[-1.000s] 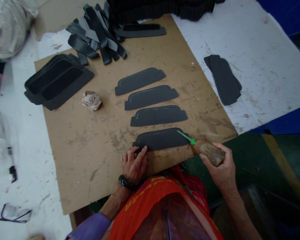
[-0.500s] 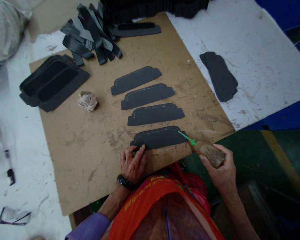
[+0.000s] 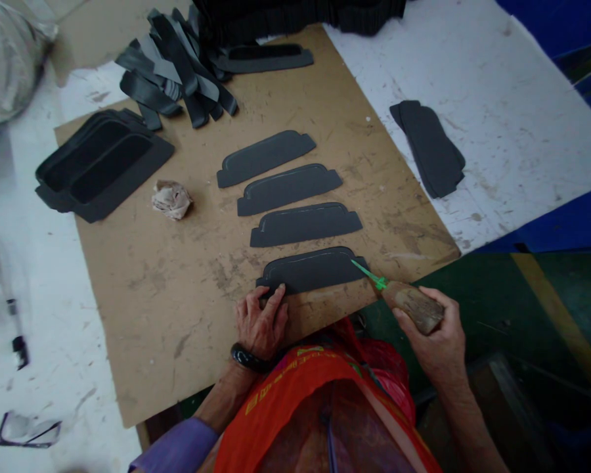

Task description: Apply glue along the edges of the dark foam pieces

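Note:
In the head view, the nearest dark grey panel point(image 3: 315, 269) lies flat, with a thin pale line along its curved upper edge. My left hand point(image 3: 262, 320) rests at its lower left corner, fingers spread and fingertips pressing on it. My right hand point(image 3: 438, 341) is closed around a brown squeeze bottle point(image 3: 416, 307) fitted with a thin green nozzle point(image 3: 369, 272). The nozzle's tip is over the panel's right end; whether it touches cannot be made out. Several matching panels point(image 3: 306, 225) with similar pale lines lie in a row beyond.
A brown board point(image 3: 187, 315) covers the white table point(image 3: 482, 79). On it are stacked panels with black inserts point(image 3: 106, 164), a crumpled wad point(image 3: 172, 200) and loose dark strips point(image 3: 177, 72). More panels point(image 3: 431, 148) lie at right. Eyeglasses point(image 3: 22, 430) sit at lower left.
Both hands, the bottle and the panels keep nearly the same places. The whole view has shifted very slightly.

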A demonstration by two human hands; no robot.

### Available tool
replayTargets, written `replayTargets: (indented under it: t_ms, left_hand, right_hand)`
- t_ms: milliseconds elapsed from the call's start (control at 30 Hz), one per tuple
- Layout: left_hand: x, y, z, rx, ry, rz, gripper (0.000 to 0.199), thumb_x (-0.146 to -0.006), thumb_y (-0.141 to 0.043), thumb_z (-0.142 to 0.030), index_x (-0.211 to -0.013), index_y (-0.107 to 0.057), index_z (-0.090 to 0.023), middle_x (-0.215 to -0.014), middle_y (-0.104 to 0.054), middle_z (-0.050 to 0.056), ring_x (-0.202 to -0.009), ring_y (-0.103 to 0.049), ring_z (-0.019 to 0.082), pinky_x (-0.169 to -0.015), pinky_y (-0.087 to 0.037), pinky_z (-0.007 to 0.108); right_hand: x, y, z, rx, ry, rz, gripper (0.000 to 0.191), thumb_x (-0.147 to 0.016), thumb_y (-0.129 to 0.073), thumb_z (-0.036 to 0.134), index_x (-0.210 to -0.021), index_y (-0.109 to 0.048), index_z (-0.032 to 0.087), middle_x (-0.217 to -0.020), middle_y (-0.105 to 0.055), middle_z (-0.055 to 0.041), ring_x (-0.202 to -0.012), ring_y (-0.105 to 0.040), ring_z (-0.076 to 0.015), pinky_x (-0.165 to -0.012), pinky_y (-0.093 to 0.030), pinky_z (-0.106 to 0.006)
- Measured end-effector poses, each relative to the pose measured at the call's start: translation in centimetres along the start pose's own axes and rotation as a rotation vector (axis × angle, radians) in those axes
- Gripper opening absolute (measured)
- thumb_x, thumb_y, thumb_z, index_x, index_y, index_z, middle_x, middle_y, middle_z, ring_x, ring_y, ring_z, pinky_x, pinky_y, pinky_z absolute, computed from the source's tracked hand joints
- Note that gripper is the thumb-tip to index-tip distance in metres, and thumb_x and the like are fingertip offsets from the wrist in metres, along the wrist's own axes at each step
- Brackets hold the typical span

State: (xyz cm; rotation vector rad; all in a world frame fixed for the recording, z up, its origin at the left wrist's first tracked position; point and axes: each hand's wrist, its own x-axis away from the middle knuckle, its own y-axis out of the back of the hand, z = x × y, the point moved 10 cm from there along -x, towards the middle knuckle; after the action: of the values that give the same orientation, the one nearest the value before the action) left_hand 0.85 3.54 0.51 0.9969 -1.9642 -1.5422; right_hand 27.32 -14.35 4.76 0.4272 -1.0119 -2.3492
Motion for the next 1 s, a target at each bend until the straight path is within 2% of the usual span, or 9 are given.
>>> replayTargets:
  t_ms: [200,267,333,400,467,533,600,800,1000]
  left_hand:
    - [0.1,-0.2,0.1,-0.007,-0.002,0.004,0.036,-0.083,-0.053,-0.030,-0.117,-0.059,-0.024,-0.109,-0.049,0.011,-0.096,-0.048,0.025,-0.085,-0.038,0.041]
    - [0.1,-0.2,0.0,-0.005,-0.012,-0.001,0.036,-0.083,-0.053,-0.030,-0.117,-0.059,-0.024,-0.109,-0.049,0.011,-0.096,-0.048,0.024,-0.085,-0.038,0.040]
    - [0.0,-0.1,0.0,-0.003,-0.014,-0.002,0.036,-0.083,-0.052,-0.030,-0.117,-0.059,-0.024,-0.109,-0.049,0.011,-0.096,-0.048,0.024,-0.084,-0.038,0.040]
    - [0.1,-0.1,0.1,-0.006,-0.011,-0.001,0.036,-0.083,-0.052,-0.030,-0.118,-0.059,-0.025,-0.109,-0.049,0.011,-0.096,-0.048,0.024,-0.084,-0.038,0.040]
    - [0.1,-0.1,0.2,-0.017,-0.007,-0.005,0.035,-0.083,-0.051,-0.029,-0.117,-0.059,-0.026,-0.108,-0.050,0.011,-0.094,-0.047,0.024,-0.083,-0.038,0.040]
    - [0.2,0.0,0.2,-0.027,-0.009,-0.011,0.035,-0.083,-0.052,-0.029,-0.117,-0.059,-0.026,-0.108,-0.050,0.011,-0.092,-0.047,0.024,-0.081,-0.038,0.039]
    - [0.1,0.1,0.1,-0.022,-0.017,-0.010,0.035,-0.083,-0.051,-0.029,-0.118,-0.059,-0.027,-0.107,-0.050,0.011,-0.091,-0.047,0.023,-0.080,-0.038,0.039]
    - [-0.1,0.3,0.3,-0.058,-0.041,-0.011,0.034,-0.084,-0.049,-0.026,-0.116,-0.060,-0.029,-0.104,-0.053,0.009,-0.089,-0.046,0.023,-0.076,-0.037,0.037]
    - [-0.5,0.8,0.1,-0.095,-0.073,-0.017,0.032,-0.083,-0.050,-0.021,-0.110,-0.062,-0.030,-0.099,-0.057,0.008,-0.086,-0.046,0.022,-0.073,-0.036,0.035]
  right_hand:
    - [0.4,0.0,-0.3,0.001,-0.046,0.005,0.051,-0.065,-0.069,0.039,-0.108,-0.052,0.019,-0.101,-0.057,-0.0062,-0.093,-0.056,-0.0226,-0.080,-0.046,-0.037]
    - [0.4,0.0,-1.0,-0.037,-0.108,0.008,0.052,-0.062,-0.071,0.039,-0.107,-0.053,0.019,-0.102,-0.057,-0.0063,-0.093,-0.056,-0.0228,-0.080,-0.046,-0.038]
    - [0.6,-0.3,-2.5,-0.128,-0.236,0.022,0.056,-0.059,-0.074,0.038,-0.106,-0.053,0.019,-0.102,-0.058,-0.0066,-0.092,-0.056,-0.0229,-0.081,-0.046,-0.039]
    - [1.3,-1.1,-4.4,-0.316,-0.432,0.069,0.059,-0.057,-0.076,0.037,-0.108,-0.053,0.019,-0.101,-0.059,-0.0061,-0.089,-0.057,-0.0222,-0.079,-0.047,-0.040]
    - [2.5,-2.8,-5.4,-0.610,-0.633,0.150,0.058,-0.058,-0.075,0.036,-0.109,-0.053,0.022,-0.102,-0.059,-0.0054,-0.087,-0.059,-0.0218,-0.076,-0.049,-0.041]
    - [3.9,-4.4,-5.3,-0.904,-0.792,0.215,0.051,-0.063,-0.070,0.037,-0.109,-0.054,0.025,-0.103,-0.060,-0.0056,-0.085,-0.061,-0.0225,-0.071,-0.052,-0.041]
    - [4.8,-5.2,-4.5,-1.114,-0.883,0.240,0.046,-0.067,-0.064,0.041,-0.109,-0.054,0.025,-0.102,-0.061,-0.0073,-0.082,-0.062,-0.0228,-0.065,-0.053,-0.040]
    - [5.3,-6.6,-2.3,-1.464,-0.975,0.279,0.054,-0.068,-0.057,0.050,-0.114,-0.054,0.021,-0.101,-0.060,-0.0088,-0.076,-0.061,-0.0155,-0.056,-0.053,-0.025]
    - [4.9,-6.8,-2.9,-1.507,-0.968,0.241,0.053,-0.069,-0.058,0.046,-0.113,-0.053,0.017,-0.104,-0.058,-0.0096,-0.083,-0.060,-0.0156,-0.060,-0.054,-0.024]
